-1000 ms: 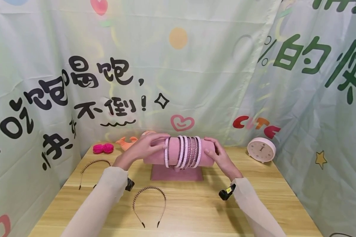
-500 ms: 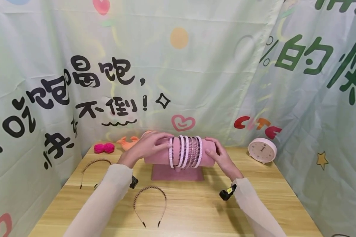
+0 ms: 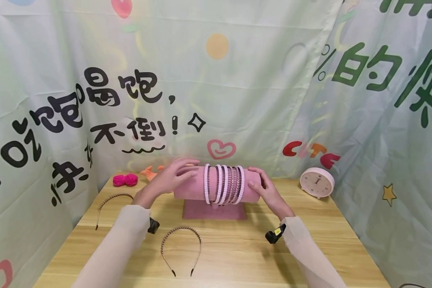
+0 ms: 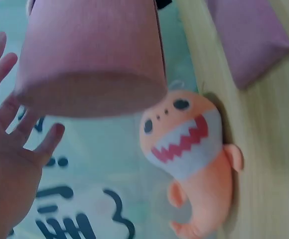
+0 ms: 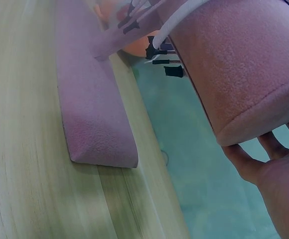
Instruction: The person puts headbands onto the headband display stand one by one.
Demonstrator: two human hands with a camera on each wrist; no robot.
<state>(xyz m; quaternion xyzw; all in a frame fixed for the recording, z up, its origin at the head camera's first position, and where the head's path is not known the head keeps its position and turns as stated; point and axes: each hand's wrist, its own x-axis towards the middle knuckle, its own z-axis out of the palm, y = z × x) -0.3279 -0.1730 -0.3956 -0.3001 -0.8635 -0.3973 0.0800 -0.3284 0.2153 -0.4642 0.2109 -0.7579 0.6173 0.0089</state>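
A pink headband stand (image 3: pixel 191 188) has a padded roll above a flat base (image 3: pixel 214 211). Several white and brown headbands (image 3: pixel 225 184) sit side by side round the roll's middle and right part. My left hand (image 3: pixel 173 176) is beside the roll's left end with fingers spread; the left wrist view shows this hand (image 4: pixel 10 169) holding nothing. At the opposite end, my right hand (image 3: pixel 271 196) grips the roll, thumb in front and fingers over the top. Dark headband tips (image 5: pixel 173 71) hang beneath the roll in the right wrist view.
Two thin beaded headbands lie on the table, one in front (image 3: pixel 181 227) and one at left (image 3: pixel 115 195). An orange shark plush (image 4: pixel 204 169) lies behind the stand's left end. A bright pink bow (image 3: pixel 125 180) is back left; a round clock (image 3: pixel 317 182) stands back right.
The leftmost white headband shifted slightly right along the roll. My left hand then came off it and moved back left. The right hand stayed on the roll's end.
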